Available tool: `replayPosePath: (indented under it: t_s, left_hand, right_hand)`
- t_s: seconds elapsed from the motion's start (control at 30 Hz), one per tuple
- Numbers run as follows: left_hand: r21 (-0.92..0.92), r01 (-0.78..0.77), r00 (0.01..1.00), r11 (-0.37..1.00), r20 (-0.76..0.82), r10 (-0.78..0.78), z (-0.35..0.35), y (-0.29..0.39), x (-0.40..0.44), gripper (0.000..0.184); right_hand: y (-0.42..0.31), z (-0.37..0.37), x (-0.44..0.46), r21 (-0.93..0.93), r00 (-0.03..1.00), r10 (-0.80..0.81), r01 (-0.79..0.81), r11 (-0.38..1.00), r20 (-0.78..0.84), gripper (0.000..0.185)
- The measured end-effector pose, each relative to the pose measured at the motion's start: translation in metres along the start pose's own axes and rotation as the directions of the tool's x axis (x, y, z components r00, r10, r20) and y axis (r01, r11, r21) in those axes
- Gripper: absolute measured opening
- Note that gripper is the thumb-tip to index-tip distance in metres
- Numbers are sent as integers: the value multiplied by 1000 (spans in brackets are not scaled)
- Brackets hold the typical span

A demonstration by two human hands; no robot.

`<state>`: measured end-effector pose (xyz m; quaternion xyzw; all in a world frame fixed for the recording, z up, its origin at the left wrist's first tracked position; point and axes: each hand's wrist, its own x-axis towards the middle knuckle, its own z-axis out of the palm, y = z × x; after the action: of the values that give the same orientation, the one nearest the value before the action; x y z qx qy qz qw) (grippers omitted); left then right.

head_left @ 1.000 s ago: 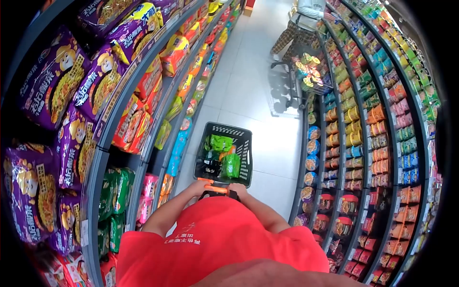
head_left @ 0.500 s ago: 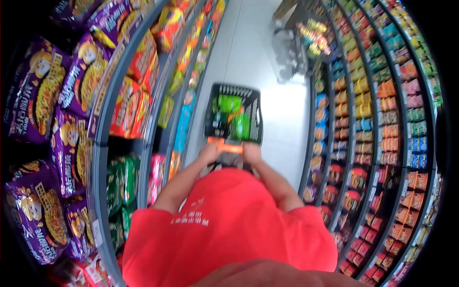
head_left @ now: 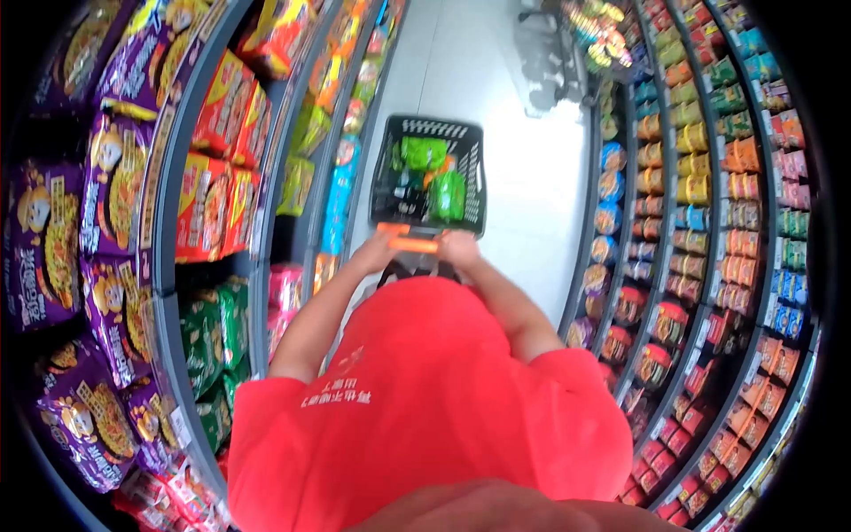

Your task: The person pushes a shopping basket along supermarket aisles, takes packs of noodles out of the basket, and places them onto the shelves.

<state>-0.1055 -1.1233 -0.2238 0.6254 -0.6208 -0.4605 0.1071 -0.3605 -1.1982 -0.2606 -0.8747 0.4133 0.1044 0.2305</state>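
Note:
Both my hands are wrapped round the orange cart handle (head_left: 414,244), one near each end. My left hand (head_left: 377,249) grips its left side, and my right hand (head_left: 459,251) closes on the right side. Just ahead of the handle is a dark green shopping basket (head_left: 480,177) with slotted walls, carried on the cart. Inside it lie two bright green packages, one at the back (head_left: 424,153) and one at the front right (head_left: 447,196). A dark item (head_left: 405,197) and a bit of orange are beside them, too blurred to name.
Shelves line both sides of the aisle. Large purple noodle packs (head_left: 120,182) and red multipacks (head_left: 232,106) stand at left; rows of small packets and cup noodles (head_left: 656,365) fill the right. The pale tiled floor (head_left: 526,208) runs ahead, with a dark blurred object (head_left: 548,53) at far right.
The basket and my hands sit higher in view. Shelf goods at left have shifted downward and left, while the right shelves sit farther right. A person's legs at the top have left view.

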Motion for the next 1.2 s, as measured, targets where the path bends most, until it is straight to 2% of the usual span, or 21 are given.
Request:
replayPosePath:
  t_s: [0.07,0.13,0.2,0.27,0.4,0.57,0.6,0.67,0.7,0.8,0.87,1.03,1.2]
  left_hand:
    - [-5,25,999,1000,45,-25,-12,15,9,50]
    - [30,104,994,994,35,-105,-15,22,22,49]
    - [-31,-3,999,1000,33,4,-19,21,37,49]
    - [30,179,982,983,50,-180,-39,61,35,48]
    - [20,223,975,975,-22,-223,-28,60,50,52]
    - [24,184,969,983,-174,-177,2,21,64,61]
    - [14,129,969,992,-214,-123,13,0,70,61]
    - [0,179,944,984,-282,-172,10,19,67,59]
    - [59,190,940,980,-300,-164,16,9,71,60]
    - [32,205,914,978,-363,-179,10,34,67,59]
    - [9,279,895,960,-365,-257,12,41,69,58]
    - [-4,257,894,967,-379,-239,8,36,78,56]
    - [44,249,935,968,-270,-228,-8,23,88,54]
  right_hand:
    - [12,-6,12,96,999,-37,35,995,25,18]
    - [20,-16,23,95,997,-60,55,994,53,21]
    - [28,-31,30,119,994,-93,85,989,62,22]
    - [32,-45,37,109,994,-91,84,990,64,22]
    - [48,-54,56,81,990,-103,95,992,97,23]
    - [64,-69,71,32,983,-150,148,989,109,26]
    - [71,-59,80,27,982,-156,154,988,106,24]
    - [69,-65,84,48,987,-117,112,992,112,21]
    - [70,-61,86,14,988,-128,127,992,84,21]
    - [61,-86,85,14,983,-57,56,998,175,25]
    - [65,-75,87,7,994,-88,88,996,71,25]
    - [64,-87,89,39,991,-99,96,995,95,23]
    - [62,-84,100,45,990,-88,84,995,107,25]
